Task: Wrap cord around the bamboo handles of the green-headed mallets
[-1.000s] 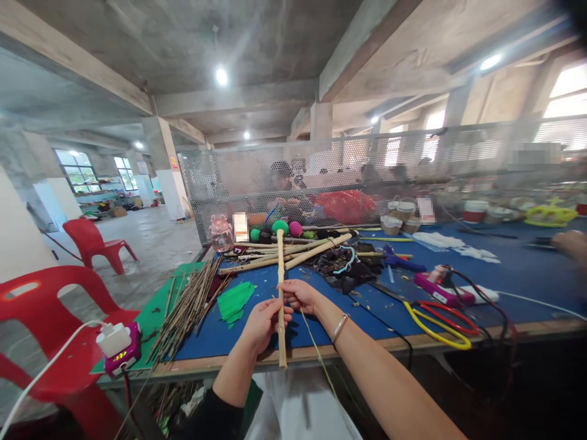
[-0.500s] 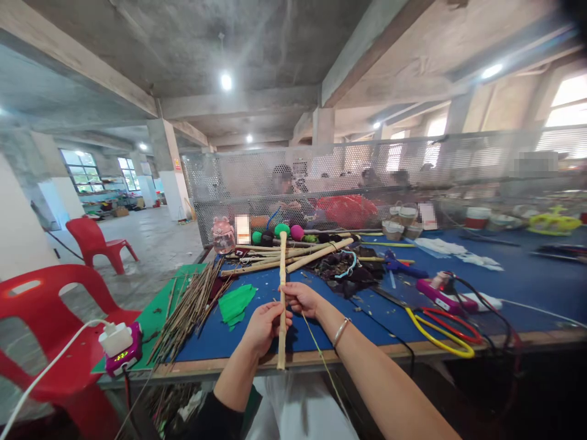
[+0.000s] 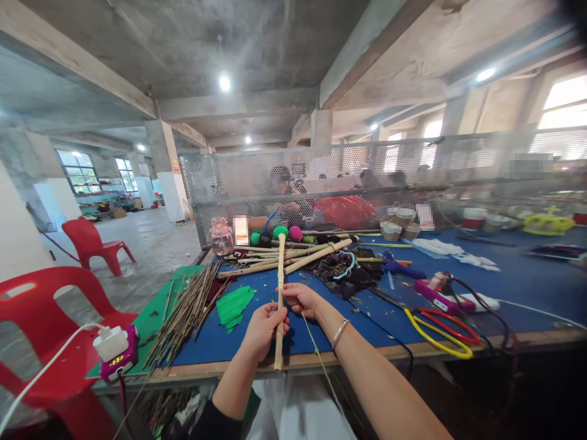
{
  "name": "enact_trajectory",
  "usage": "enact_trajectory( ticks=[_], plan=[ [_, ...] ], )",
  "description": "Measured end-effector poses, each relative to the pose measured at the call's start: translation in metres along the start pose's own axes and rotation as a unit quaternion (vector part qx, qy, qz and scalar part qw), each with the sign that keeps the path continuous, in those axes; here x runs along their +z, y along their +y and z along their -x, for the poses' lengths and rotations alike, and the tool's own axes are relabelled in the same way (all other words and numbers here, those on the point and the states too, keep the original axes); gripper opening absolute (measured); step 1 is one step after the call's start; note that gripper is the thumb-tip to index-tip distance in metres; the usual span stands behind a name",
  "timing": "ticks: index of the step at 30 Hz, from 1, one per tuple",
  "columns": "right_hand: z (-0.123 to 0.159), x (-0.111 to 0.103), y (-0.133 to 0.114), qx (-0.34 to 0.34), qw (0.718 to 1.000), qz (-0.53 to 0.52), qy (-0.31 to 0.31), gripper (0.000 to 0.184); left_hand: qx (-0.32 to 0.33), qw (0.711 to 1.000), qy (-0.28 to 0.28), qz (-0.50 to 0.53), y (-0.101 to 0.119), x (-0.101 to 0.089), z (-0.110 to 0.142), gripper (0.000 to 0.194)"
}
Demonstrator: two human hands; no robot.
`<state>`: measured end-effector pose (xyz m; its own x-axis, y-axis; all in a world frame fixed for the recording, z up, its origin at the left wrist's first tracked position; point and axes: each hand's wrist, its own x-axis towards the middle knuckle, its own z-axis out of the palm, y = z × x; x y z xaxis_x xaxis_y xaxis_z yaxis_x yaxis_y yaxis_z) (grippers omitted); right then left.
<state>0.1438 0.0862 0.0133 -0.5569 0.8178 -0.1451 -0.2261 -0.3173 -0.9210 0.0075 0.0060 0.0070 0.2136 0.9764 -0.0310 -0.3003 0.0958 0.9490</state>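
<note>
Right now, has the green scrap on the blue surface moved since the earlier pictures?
No, not in any visible direction: the green scrap keeps its place relative to the table's front edge.

Work surface in front of me: table (image 3: pixel 192 371) with a wooden front edge, topped by a blue sheet (image 3: pixel 202 347), plus a green sheet (image 3: pixel 156 324) at my left.

Left: 1 loose bundle of thin brown sticks (image 3: pixel 188 318), lying across both sheets, lower ends near the front edge. Right of it: 1 crumpled green scrap (image 3: pixel 235 307).

Back left: 1 pink bottle (image 3: pixel 221 238), upright. Centre: pale rods (image 3: pixel 321 253), lying crossed; just beside them, crumpled black material (image 3: pixel 346 275).

Right: 1 cutting tool (image 3: pixel 409 318), 1 handle yellow, 1 red; 1 purple power strip (image 3: pixel 435 297); white crumpled sheets (image 3: pixel 458 250) farther back.

Far right: 1 yellow openwork object (image 3: pixel 548 225), blurred.
</note>
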Motion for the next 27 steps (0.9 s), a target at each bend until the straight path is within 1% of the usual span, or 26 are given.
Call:
enact_trajectory(
  ticks=[4,7,9,12,14,18,22,25,27],
  plan=[
    [-0.004,0.001,0.006,0.0,0.999,0.014,0.032,0.014,-0.006,1.0,0.009,0.001,-0.001,0.0,-0.002,0.034],
    [-0.005,0.0,0.006,-0.001,0.998,0.022,0.055,0.011,-0.012,1.0,0.001,0.008,-0.002,-0.002,-0.003,0.031],
    [-0.004,0.0,0.004,0.006,0.999,0.024,0.046,0.01,-0.021,0.999,-0.014,0.022,-0.003,-0.004,-0.003,0.029],
    [-0.004,0.0,0.003,0.045,0.999,0.021,0.006,0.012,-0.033,0.998,-0.031,0.041,-0.001,-0.005,-0.001,0.026],
    [-0.004,0.0,0.003,0.055,0.998,0.023,-0.004,0.014,-0.042,0.998,-0.036,0.041,0.001,-0.005,0.001,0.026],
    [-0.003,0.0,0.004,0.017,1.0,0.015,0.011,0.023,-0.055,0.998,-0.026,0.024,0.004,-0.001,0.003,0.031],
    [-0.002,0.001,0.005,0.004,0.999,0.01,0.032,0.027,-0.033,0.999,0.009,-0.027,0.002,0.004,0.001,0.04],
    [-0.002,0.004,0.005,-0.008,0.998,0.023,0.052,0.028,-0.024,0.998,0.016,-0.055,0.0,0.005,-0.001,0.038],
    [-0.002,0.004,0.005,-0.009,0.998,0.026,0.064,0.029,-0.028,0.998,0.009,-0.05,0.0,0.004,-0.001,0.036]
  ],
)
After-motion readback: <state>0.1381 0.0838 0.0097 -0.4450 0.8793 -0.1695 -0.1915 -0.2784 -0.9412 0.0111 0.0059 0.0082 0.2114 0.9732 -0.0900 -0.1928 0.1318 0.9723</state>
